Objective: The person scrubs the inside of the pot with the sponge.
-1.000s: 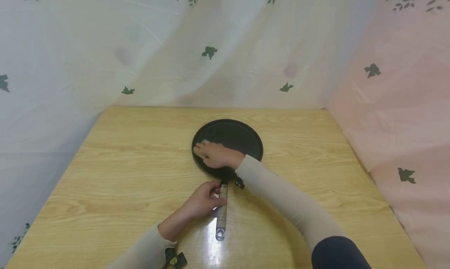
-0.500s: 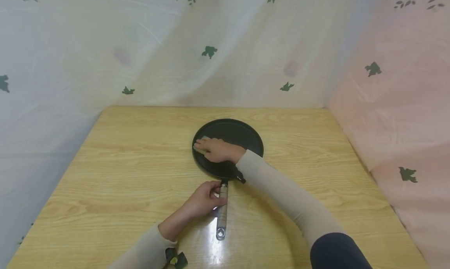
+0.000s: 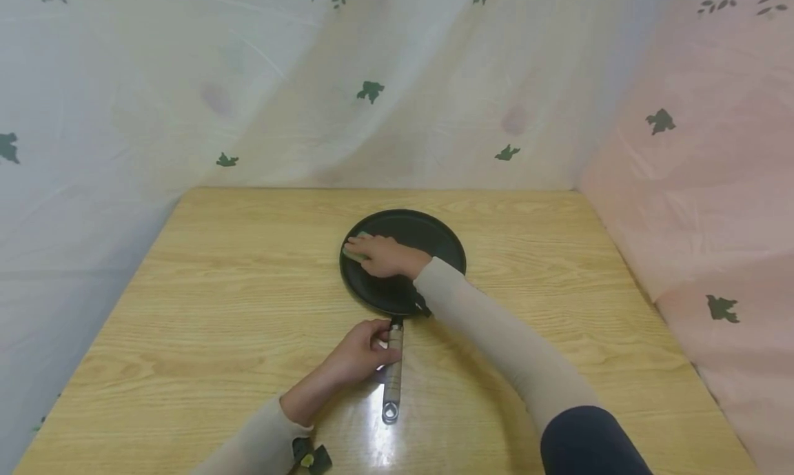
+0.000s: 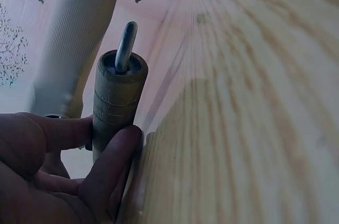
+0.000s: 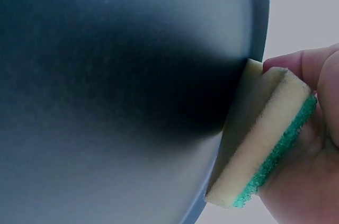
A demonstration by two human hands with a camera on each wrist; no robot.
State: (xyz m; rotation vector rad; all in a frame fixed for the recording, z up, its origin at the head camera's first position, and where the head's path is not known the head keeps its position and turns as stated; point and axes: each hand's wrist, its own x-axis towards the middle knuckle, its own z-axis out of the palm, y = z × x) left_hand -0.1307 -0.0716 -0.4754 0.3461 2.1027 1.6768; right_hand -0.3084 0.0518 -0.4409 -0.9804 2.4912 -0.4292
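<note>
A round black frying pan (image 3: 428,237) lies on the table, its wood-look handle (image 3: 392,385) pointing toward me. My left hand (image 3: 358,354) holds that handle near the pan; in the left wrist view, thumb and fingers pinch the handle (image 4: 117,97) below its metal hanging loop (image 4: 126,46). Inside the pan, at its left side, my right hand (image 3: 389,256) holds a sponge (image 3: 354,255). The right wrist view shows the sponge (image 5: 265,139) with its yellowish side against the dark pan surface (image 5: 106,33) and its green scouring layer toward the palm. Some right fingers are hidden behind the sponge.
The wooden table (image 3: 217,289) extends on all sides of the pan. A pale curtain (image 3: 279,82) with leaf and bird-like shapes hangs behind it, and a pinkish one (image 3: 713,185) at the right. My right forearm (image 3: 496,330) crosses over the pan's lower right edge.
My right hand, with the sponge, has slid a little away from me along the pan's left side. The left hand keeps its hold on the handle, almost still.
</note>
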